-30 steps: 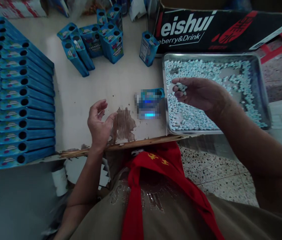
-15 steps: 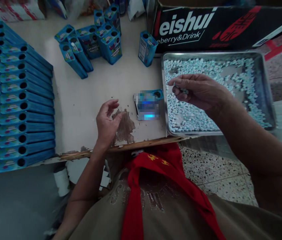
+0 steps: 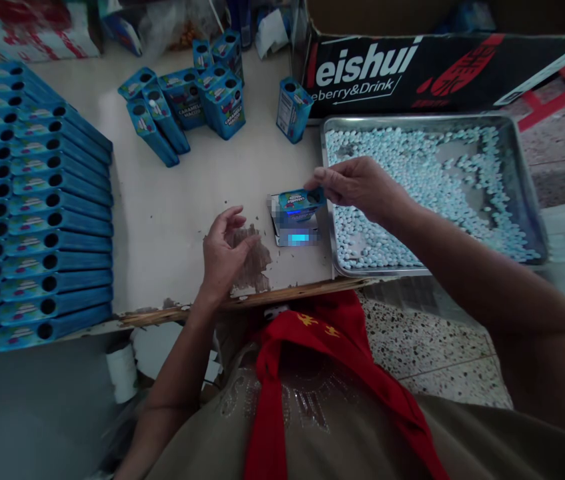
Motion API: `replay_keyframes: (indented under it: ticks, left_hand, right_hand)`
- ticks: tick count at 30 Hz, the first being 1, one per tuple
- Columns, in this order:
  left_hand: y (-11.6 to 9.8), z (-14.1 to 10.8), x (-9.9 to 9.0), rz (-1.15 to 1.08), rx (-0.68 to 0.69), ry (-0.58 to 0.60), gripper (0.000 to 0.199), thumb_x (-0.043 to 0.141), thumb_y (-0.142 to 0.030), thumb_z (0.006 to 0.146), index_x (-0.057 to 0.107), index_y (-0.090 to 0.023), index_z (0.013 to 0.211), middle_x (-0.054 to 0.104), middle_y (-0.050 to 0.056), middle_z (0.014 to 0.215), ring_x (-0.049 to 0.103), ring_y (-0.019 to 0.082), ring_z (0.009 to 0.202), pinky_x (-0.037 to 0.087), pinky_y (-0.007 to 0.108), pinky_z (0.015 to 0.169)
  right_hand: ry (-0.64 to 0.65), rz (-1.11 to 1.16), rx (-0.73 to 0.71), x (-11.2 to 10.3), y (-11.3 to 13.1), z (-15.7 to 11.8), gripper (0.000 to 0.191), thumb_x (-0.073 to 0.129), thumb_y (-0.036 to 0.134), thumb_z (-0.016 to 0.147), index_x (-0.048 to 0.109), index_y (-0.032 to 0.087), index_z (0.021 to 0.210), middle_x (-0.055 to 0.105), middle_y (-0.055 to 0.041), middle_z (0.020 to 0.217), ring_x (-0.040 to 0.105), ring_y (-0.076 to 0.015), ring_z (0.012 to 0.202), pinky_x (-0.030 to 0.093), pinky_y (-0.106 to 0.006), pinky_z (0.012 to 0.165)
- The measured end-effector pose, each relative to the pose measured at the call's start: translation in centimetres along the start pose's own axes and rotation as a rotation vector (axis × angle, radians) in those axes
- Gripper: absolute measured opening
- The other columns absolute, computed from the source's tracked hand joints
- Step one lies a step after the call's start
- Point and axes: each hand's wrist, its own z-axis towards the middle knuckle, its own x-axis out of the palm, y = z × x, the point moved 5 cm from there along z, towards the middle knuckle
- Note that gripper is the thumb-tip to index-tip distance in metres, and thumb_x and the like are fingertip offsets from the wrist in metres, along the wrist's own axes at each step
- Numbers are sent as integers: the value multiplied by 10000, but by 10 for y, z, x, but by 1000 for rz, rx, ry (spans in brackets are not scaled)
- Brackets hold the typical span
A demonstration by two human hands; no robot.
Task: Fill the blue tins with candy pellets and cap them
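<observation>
- Head view: one blue pack (image 3: pixel 295 198) is laid on a small device (image 3: pixel 295 231), its dark hole turned toward the tray (image 3: pixel 519 173); the device is blurred, apart from a bright glow.
- The hole end is met by the fingertips of the right hand (image 3: pixel 359 187), which is drawn narrow; pieces (image 3: pixel 412 167) are judged to be held within, though the palm is hidden.
- The left hand (image 3: pixel 225 250) is held loosely curled, thumb and fingers apart, with nothing seen in it, near the device over the table (image 3: pixel 162 233).
- Done, as far as is shown: a stack (image 3: pixel 57 220) of packs has been laid in rows at the far left, holes uncovered (whether anything is inside cannot be told).
- In hand: the pack on the device is judged unfinished, since fingers are kept at its hole.
- Left: plenty of pieces are spread in the tray, with bare metal exposed in patches, and a loose group (image 3: pixel 225 107) of packs is stood at the back; whether those are filled cannot be told.
</observation>
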Motion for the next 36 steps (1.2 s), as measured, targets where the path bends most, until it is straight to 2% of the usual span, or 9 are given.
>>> replay_keyframes:
  ticks: [3, 7, 10, 15, 18, 21, 27, 32, 36]
  left_hand:
    - [-2, 0, 0, -27, 9, 4, 631, 986, -178, 850, 789, -304, 1436, 848, 53, 1294, 824, 264, 1264, 677, 507, 1233]
    - [-3, -2, -3, -12, 15, 8, 633, 987, -201, 865, 784, -305, 1455, 844, 61, 1312, 819, 273, 1284, 670, 527, 1237]
    - [0, -3, -7, 3, 13, -2, 635, 994, -233, 867, 783, -303, 1462, 844, 70, 1305, 819, 280, 1282, 674, 529, 1220]
    - [4, -8, -9, -15, 9, -5, 650, 1014, -311, 864, 774, -305, 1469, 840, 68, 1286, 816, 276, 1270, 657, 540, 1249]
    - [4, -14, -8, -32, 7, -8, 658, 1002, -283, 854, 775, -307, 1471, 832, 68, 1279, 815, 271, 1257, 649, 548, 1257]
    - [5, -19, -8, -33, -8, -18, 647, 993, -245, 841, 777, -310, 1447, 825, 67, 1271, 812, 275, 1263, 644, 557, 1259]
    - [8, -25, -14, -55, -50, -43, 637, 1002, -256, 813, 786, -294, 1411, 829, 74, 1255, 817, 289, 1257, 644, 581, 1258]
    - [13, -23, -17, -31, -79, -22, 643, 1018, -267, 796, 808, -289, 1403, 833, 73, 1240, 820, 290, 1222, 644, 591, 1248]
    - [16, -20, -16, -36, -69, -12, 638, 1006, -245, 810, 804, -300, 1413, 823, 68, 1248, 816, 283, 1217, 651, 567, 1243]
  right_hand:
    - [-81, 14, -48, -1, 4, -2, 442, 856, 602, 1124, 864, 203, 933, 565, -7, 706, 433, -118, 612, 386, -259, 514]
    - [-83, 228, 81, -6, 5, -3, 208, 827, 407, 1103, 826, 213, 1027, 700, -63, 883, 661, -169, 748, 587, -282, 634]
    - [-82, 314, 144, -13, 4, -5, 38, 807, 241, 1039, 796, 209, 1055, 752, -67, 949, 740, -179, 831, 670, -292, 742]
    - [-111, 373, 185, -17, -4, -17, 249, 763, 8, 906, 839, 146, 1098, 826, -97, 1009, 719, -115, 775, 629, -189, 669]
    - [-56, 333, 184, -14, -5, -23, 198, 781, 26, 959, 876, 129, 1099, 838, -109, 971, 681, -104, 734, 610, -171, 635]
    - [0, 223, 127, -12, 1, -22, 74, 900, 140, 1001, 874, 203, 1029, 800, -65, 865, 633, -128, 686, 575, -219, 569]
    - [35, 67, 38, -9, 9, -5, 153, 1001, 181, 958, 861, 242, 951, 667, 5, 708, 565, -123, 618, 386, -251, 490]
    - [55, -80, -46, -4, 5, -1, 187, 1050, 200, 910, 896, 257, 998, 701, 5, 734, 551, -132, 656, 420, -237, 510]
    - [42, -59, -29, -8, 6, -7, 160, 1024, 221, 955, 879, 257, 1012, 691, -4, 747, 569, -142, 682, 459, -239, 539]
